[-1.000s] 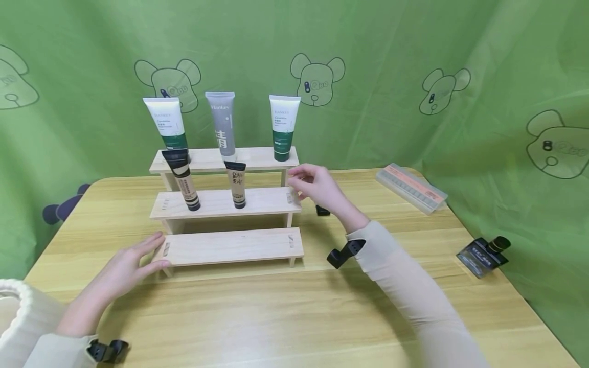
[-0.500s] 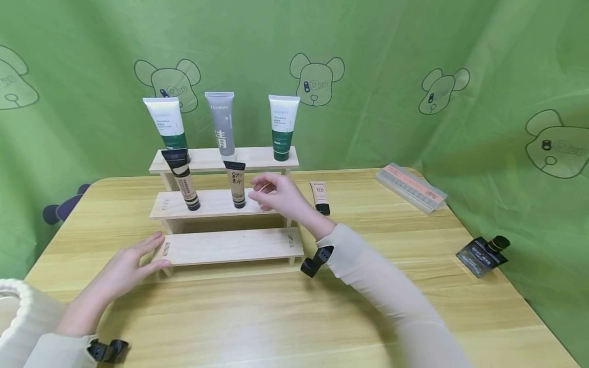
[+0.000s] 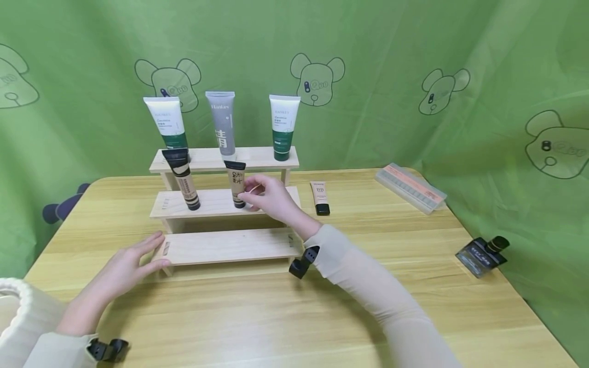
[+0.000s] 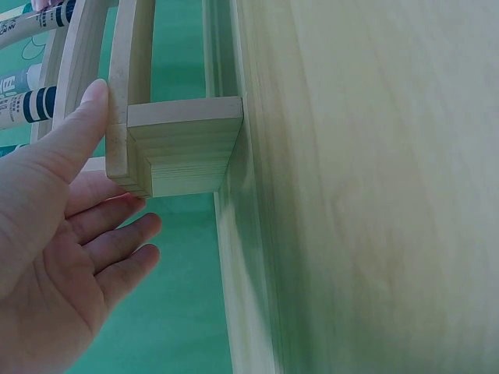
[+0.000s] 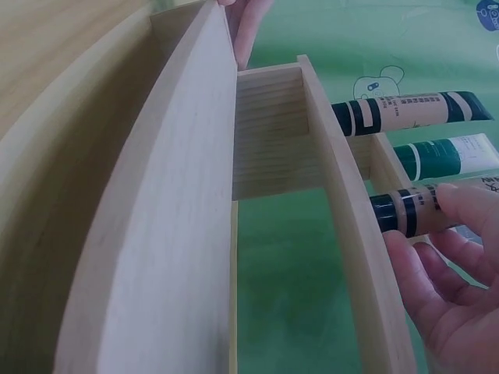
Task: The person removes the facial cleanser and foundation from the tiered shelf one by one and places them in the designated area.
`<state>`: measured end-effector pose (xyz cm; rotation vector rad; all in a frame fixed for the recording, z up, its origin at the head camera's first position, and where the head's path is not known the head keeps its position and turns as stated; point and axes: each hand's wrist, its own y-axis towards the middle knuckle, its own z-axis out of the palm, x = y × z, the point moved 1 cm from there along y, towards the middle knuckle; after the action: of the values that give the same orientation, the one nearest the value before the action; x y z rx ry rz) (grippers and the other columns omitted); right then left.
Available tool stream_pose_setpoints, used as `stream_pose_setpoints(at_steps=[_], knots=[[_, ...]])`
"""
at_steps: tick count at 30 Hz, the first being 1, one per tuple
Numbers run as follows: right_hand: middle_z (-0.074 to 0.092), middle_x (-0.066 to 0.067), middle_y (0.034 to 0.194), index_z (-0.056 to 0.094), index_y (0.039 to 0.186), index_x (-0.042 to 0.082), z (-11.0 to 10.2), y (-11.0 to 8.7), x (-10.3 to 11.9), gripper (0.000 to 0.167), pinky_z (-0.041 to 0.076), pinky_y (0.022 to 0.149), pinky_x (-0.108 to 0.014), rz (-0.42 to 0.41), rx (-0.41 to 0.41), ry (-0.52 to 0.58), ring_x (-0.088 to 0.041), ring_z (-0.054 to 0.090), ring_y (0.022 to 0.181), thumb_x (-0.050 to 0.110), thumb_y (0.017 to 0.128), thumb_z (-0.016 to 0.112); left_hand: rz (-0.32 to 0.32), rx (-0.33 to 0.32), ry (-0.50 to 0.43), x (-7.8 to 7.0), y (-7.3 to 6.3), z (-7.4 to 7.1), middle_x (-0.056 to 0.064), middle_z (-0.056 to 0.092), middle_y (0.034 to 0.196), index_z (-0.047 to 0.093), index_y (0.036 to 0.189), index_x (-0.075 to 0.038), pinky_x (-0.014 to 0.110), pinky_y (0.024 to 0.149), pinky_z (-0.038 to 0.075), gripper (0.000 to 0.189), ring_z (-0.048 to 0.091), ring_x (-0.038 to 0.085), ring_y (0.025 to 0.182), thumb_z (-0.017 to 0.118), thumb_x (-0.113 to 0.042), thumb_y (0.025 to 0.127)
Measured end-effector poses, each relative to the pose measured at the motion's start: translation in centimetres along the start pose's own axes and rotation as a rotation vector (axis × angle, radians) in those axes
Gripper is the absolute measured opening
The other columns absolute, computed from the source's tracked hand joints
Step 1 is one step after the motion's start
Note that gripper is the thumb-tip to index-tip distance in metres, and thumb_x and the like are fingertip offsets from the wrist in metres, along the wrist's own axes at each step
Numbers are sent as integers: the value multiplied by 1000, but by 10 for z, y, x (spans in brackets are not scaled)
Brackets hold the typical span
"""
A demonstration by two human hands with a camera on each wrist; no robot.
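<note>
In the head view, a three-step wooden display stand (image 3: 232, 248) stands on the table. My right hand (image 3: 272, 198) pinches a small beige squeeze tube with a black cap (image 3: 236, 180) between thumb and fingers; it stands cap-down on the middle step. To its left on that step is another beige-and-black tube (image 3: 185, 181). The top step bears two white-and-green tubes, one at the left (image 3: 166, 118) and one at the right (image 3: 282, 125), with a grey tube (image 3: 222, 122) between them. My left hand (image 3: 123, 267) rests, fingers extended, against the left end of the lowest step.
A pink BB tube (image 3: 320, 197) lies right of the stand. Farther right are a clear plastic case (image 3: 411, 187) and a dark flat bottle with a black cap (image 3: 480, 257). A white ribbed container (image 3: 34, 317) stands at the left front. Green curtain hangs behind.
My right hand has moved left from the middle step's right end to the beige tube and taken hold of it. The pink tube came into full view. My left hand has stayed put.
</note>
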<state>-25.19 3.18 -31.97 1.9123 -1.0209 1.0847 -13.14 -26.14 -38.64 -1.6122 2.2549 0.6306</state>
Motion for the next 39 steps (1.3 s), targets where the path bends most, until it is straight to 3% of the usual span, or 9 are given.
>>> stream_pose_setpoints(at_steps=[9,17,25,39], knots=[[61,-12,90,61,106,-4,2,-1,1,24,56,58,-26,0,-5,-20,-20,60,77,4,84,67,7,2,-1,1,-1,0,30,39,133,45,128,12,61,94,32,66,39,51,116,68,-31,83],[61,-14,94,60,108,-6,-5,-9,5,27,56,62,-27,25,-15,32,-22,59,85,3,84,66,-3,6,2,-2,-1,-1,30,39,133,45,128,11,61,94,32,66,39,51,116,67,-32,83],[61,-17,103,57,111,-7,-29,-20,6,29,56,69,-28,56,-58,66,-24,60,93,4,85,65,1,4,6,-2,-1,-1,30,39,133,44,129,11,61,94,32,66,39,51,116,67,-32,83],[58,-28,107,50,115,-15,-89,-45,-13,33,55,75,-39,73,-155,183,-25,62,87,0,87,60,-11,18,-4,-2,0,-1,29,37,135,43,130,11,61,95,31,67,38,51,117,66,-33,84]])
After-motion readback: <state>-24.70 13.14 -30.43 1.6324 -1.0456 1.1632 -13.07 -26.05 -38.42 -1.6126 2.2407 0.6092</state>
